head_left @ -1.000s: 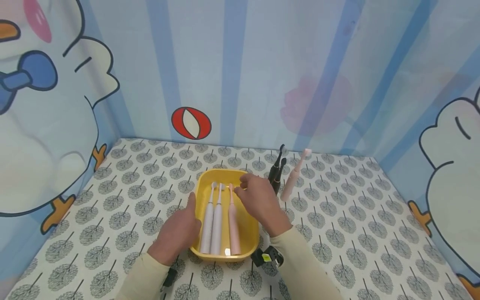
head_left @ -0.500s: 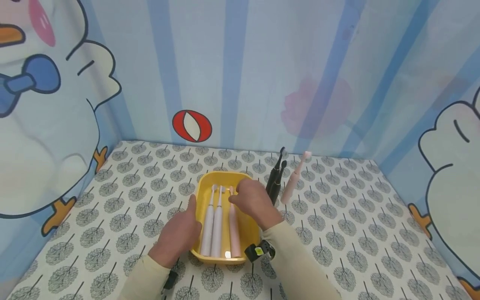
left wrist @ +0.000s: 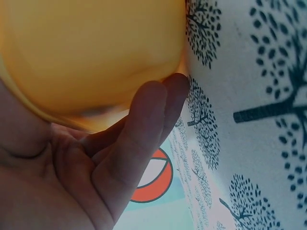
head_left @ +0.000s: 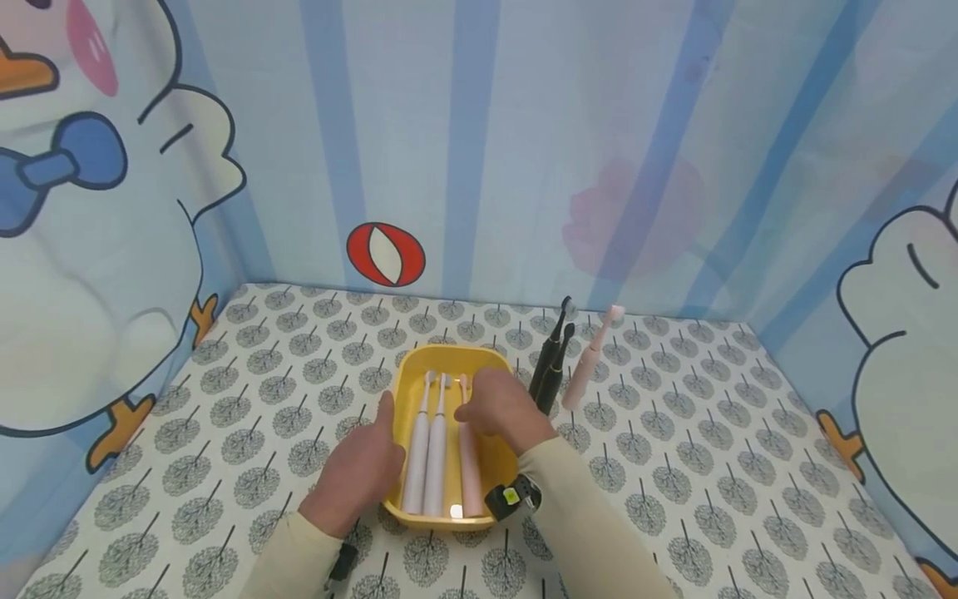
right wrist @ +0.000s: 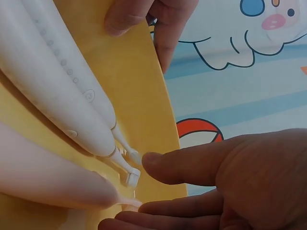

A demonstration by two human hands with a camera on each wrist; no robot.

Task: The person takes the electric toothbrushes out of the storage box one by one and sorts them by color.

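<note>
A yellow plastic tray (head_left: 449,356) holds two white electric toothbrushes (head_left: 416,470) side by side and a pink electric toothbrush (head_left: 470,482) to their right. My left hand (head_left: 358,472) grips the tray's left side, thumb over the rim and fingers outside against the wall (left wrist: 96,52), as the left wrist view shows. Over the tray's right half, my right hand (head_left: 503,408) reaches down above the pink toothbrush. In the right wrist view its thumb (right wrist: 187,165) and fingers are spread apart, with fingertips right at the pink brush's neck (right wrist: 127,201), near the white brush heads.
Two black electric toothbrushes (head_left: 550,370) stand upright on the tree-patterned cloth (head_left: 674,466) just right of the tray. Beside them stands another pink toothbrush (head_left: 585,370). A striped cartoon curtain (head_left: 509,166) rises behind the table.
My right hand has moved slightly left and nearer to me, from the tray's back right rim to above the pink toothbrush's neck. The left hand keeps its place on the tray.
</note>
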